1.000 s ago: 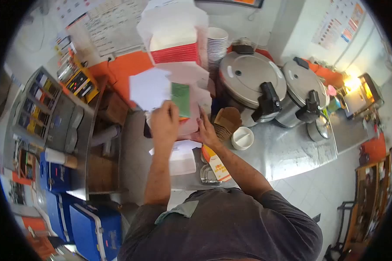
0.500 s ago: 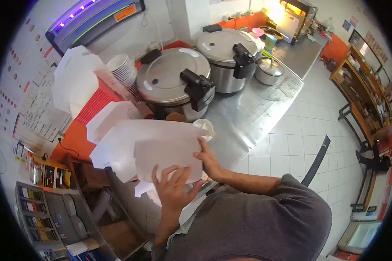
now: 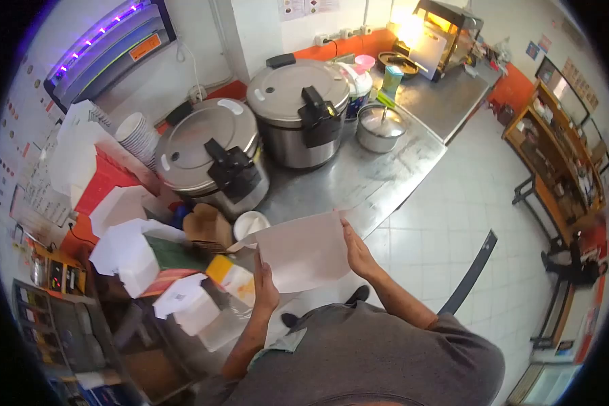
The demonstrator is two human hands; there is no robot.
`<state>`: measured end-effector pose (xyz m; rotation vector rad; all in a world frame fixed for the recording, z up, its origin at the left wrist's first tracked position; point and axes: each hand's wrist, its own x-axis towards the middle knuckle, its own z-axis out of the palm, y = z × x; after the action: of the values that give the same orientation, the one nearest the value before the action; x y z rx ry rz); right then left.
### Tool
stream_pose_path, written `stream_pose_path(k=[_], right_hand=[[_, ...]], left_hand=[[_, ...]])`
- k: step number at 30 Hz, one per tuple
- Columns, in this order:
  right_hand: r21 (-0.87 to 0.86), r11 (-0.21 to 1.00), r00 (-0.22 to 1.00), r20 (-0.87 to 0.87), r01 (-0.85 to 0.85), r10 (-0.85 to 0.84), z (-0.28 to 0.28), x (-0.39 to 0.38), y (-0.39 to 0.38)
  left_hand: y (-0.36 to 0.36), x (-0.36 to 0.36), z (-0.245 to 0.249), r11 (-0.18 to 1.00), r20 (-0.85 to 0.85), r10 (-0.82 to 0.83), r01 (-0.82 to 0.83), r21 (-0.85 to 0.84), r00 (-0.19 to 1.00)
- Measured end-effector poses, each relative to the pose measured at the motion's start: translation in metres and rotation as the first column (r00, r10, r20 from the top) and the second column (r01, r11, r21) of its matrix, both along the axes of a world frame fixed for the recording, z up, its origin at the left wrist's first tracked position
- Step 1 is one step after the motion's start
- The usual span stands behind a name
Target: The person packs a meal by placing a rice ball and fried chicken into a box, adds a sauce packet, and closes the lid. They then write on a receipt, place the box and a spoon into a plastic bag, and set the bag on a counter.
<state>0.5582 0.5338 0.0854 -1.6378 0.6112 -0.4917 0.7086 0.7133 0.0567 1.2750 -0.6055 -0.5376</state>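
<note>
A white cardboard box blank (image 3: 303, 252) is held up in front of my body, its plain side facing the camera and a narrow flap sticking out at its upper left. My left hand (image 3: 266, 289) grips its lower left edge with the thumb up. On the opposite side, my right hand (image 3: 358, 250) holds the right edge, its fingers partly hidden. Left of the blank are a stack of brown cartons (image 3: 208, 228), a white bowl (image 3: 251, 224) and a yellow-and-white carton (image 3: 231, 277). Other white box blanks (image 3: 189, 302) lie further left.
Two large steel cookers (image 3: 206, 145) (image 3: 299, 91) stand on the metal counter (image 3: 294, 196), with a lidded pot (image 3: 380, 128) to their right. Stacked paper cups (image 3: 137, 135) and red cartons (image 3: 105, 179) are at the left. A lit display warmer (image 3: 440, 37) stands at the far end.
The blank has moved right, away from the other boxes, and looks narrower, with a flap bent. My left hand has gone from lying spread over its face to gripping its left edge.
</note>
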Motion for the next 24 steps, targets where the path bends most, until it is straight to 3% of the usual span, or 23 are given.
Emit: stream_pose_path(k=[2, 5, 9, 11, 12, 14, 15, 16, 18, 20, 24], right_hand=[[-0.005, 0.989, 0.986, -0.076, 0.149, -0.149, -0.028, -0.032, -0.046], [-0.039, 0.984, 0.978, -0.111, 0.172, -0.175, -0.088, -0.08, -0.118], [-0.061, 0.975, 0.956, -0.192, 0.216, -0.223, -0.127, -0.112, -0.188], [0.009, 0.953, 0.903, -0.325, 0.301, -0.282, -0.155, -0.111, -0.226], [0.015, 0.935, 0.894, -0.298, 0.354, -0.333, -0.183, -0.108, -0.248], [0.026, 0.936, 0.869, -0.381, 0.352, -0.316, -0.168, -0.094, -0.275], [0.032, 0.932, 0.83, -0.467, 0.361, -0.306, -0.161, -0.084, -0.287], [-0.093, 0.946, 0.862, -0.392, 0.31, -0.321, -0.195, -0.077, -0.309], [-0.061, 0.958, 0.891, -0.355, 0.279, -0.282, -0.224, -0.058, -0.338], [-0.069, 0.954, 0.882, -0.365, 0.292, -0.296, -0.237, -0.039, -0.357], [0.001, 0.975, 0.884, -0.421, 0.224, -0.202, -0.23, -0.02, -0.381]], left_hand=[[-0.048, -0.029, -0.027, 0.998, -0.096, -0.057, 0.055, -0.027, 0.994], [-0.115, -0.058, -0.119, 0.99, -0.24, -0.112, 0.13, 0.061, 0.964], [-0.18, -0.094, -0.125, 0.97, -0.35, -0.102, 0.171, 0.173, 0.931], [-0.199, -0.086, -0.118, 0.869, -0.606, 0.108, 0.221, 0.442, 0.788], [-0.206, -0.079, -0.095, 0.879, -0.604, 0.189, 0.141, 0.456, 0.774], [-0.211, -0.03, -0.147, 0.896, -0.186, 0.23, -0.132, 0.425, 0.955], [-0.215, -0.009, -0.136, 0.909, -0.098, 0.271, -0.221, 0.354, 0.957], [-0.226, 0.013, -0.113, 0.914, -0.015, 0.315, -0.299, 0.274, 0.949], [-0.248, 0.045, -0.05, 0.899, 0.3, 0.332, -0.396, 0.187, 0.894], [-0.273, 0.077, -0.002, 0.876, 0.606, 0.247, -0.441, 0.193, 0.756], [-0.33, 0.117, 0.054, 0.915, 0.739, 0.164, -0.38, 0.133, 0.653]])
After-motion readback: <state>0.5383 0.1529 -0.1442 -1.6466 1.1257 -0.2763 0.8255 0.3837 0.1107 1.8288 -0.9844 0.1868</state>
